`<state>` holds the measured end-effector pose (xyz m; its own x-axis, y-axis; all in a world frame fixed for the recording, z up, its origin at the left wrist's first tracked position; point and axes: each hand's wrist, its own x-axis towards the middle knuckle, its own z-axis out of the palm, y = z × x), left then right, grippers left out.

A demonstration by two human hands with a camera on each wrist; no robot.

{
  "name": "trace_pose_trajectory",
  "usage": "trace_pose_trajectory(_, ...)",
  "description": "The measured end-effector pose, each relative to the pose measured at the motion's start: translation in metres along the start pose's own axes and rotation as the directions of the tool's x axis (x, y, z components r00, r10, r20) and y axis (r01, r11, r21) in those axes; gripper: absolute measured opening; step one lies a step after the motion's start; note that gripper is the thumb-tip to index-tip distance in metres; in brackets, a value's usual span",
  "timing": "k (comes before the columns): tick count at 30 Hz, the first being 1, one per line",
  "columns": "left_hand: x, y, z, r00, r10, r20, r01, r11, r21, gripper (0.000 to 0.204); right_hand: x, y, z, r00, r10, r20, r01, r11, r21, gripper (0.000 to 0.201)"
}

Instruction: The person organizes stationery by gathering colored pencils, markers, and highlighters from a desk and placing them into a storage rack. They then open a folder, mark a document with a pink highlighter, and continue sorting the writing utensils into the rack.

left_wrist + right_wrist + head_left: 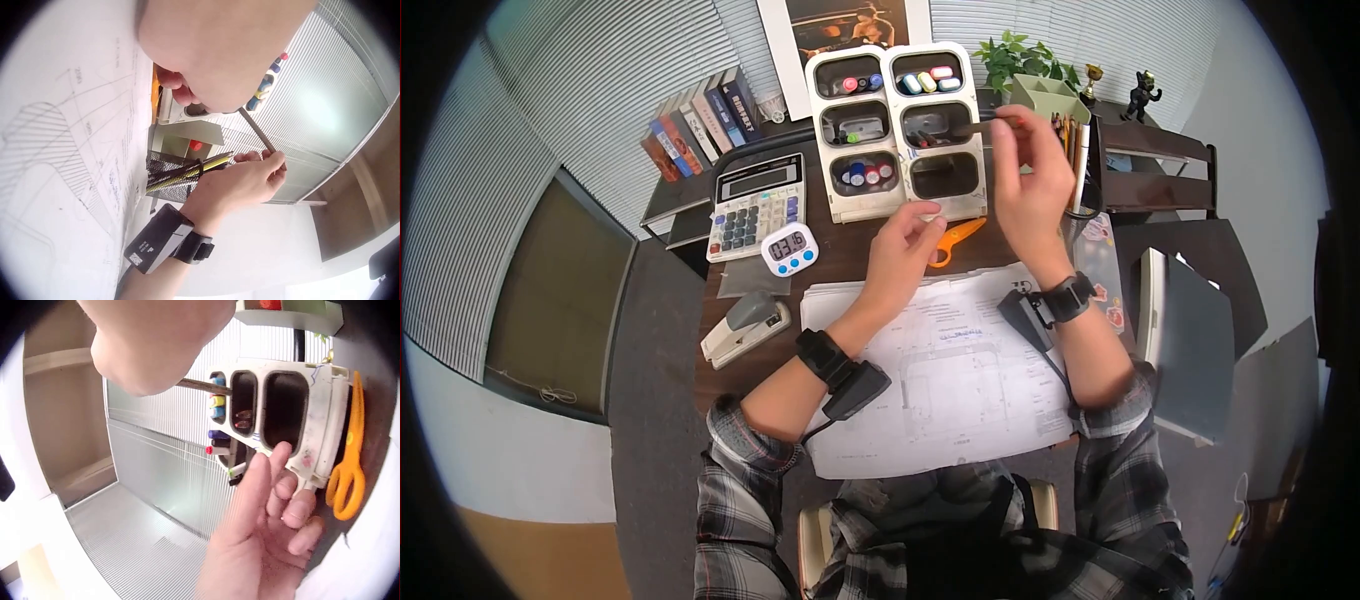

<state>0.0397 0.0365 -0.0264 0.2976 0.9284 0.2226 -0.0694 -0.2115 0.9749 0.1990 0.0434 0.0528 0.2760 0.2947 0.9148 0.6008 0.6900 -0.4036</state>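
Note:
My right hand (1035, 180) is raised at the right side of a white desk organizer (855, 212). Between its thumb and fingers it pinches a slim dark stick (257, 130), whose far end points toward the organizer's middle right compartment. A few dark pens (244, 419) lie in that compartment. The left hand (900, 255) hovers low before the organizer, its fingers loosely bent and holding nothing. Orange scissors (955, 242) lie just right of the left fingertips. Other compartments hold markers (862, 84), coloured erasers (930, 80) and small capped bottles (868, 174).
Printed drawing sheets (940, 400) lie under the forearms. Left of the organizer are a calculator (755, 210), a white timer (790, 249) and a stapler (745, 328). A mesh pencil holder (169, 178) and a green box (1045, 98) stand at the right, with a plant (1015, 62) behind.

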Motion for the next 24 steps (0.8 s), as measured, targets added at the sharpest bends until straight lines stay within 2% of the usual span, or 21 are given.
trace_pose_trajectory(1,0.0,0.0,0.0,1.0,-0.001,0.005,0.001,1.0,0.0,0.027,-0.002,0.001,0.002,0.996,-0.084,0.022,0.085,0.995,-0.058,0.016)
trace_pose_trajectory(3,0.0,0.002,0.0,1.0,-0.01,0.003,0.01,1.0,0.001,0.026,-0.007,0.002,0.004,0.994,-0.079,0.075,0.085,0.994,-0.071,0.019)
trace_pose_trajectory(6,0.0,0.002,0.0,1.0,-0.005,0.004,0.005,1.0,-0.003,0.025,-0.016,0.009,0.009,0.967,0.028,0.255,-0.008,0.997,-0.078,0.02)
trace_pose_trajectory(9,-0.001,0.001,0.0,1.0,0.0,0.007,0.0,1.0,0.004,0.025,-0.019,0.017,0.012,0.954,0.036,0.299,-0.004,0.994,-0.107,0.019)
trace_pose_trajectory(16,-0.001,0.0,0.0,1.0,0.008,0.007,-0.008,1.0,0.015,0.025,-0.024,0.031,0.017,0.932,0.048,0.36,0.012,0.986,-0.163,0.024)
trace_pose_trajectory(18,-0.001,0.0,0.001,1.0,0.006,0.005,-0.006,1.0,0.018,0.024,-0.024,0.028,0.016,0.931,0.127,0.341,-0.073,0.983,-0.166,0.026)
trace_pose_trajectory(24,0.0,-0.002,-0.002,1.0,0.008,-0.005,-0.008,1.0,0.021,0.026,-0.022,0.026,0.014,0.937,0.09,0.337,-0.026,0.982,-0.189,0.025)
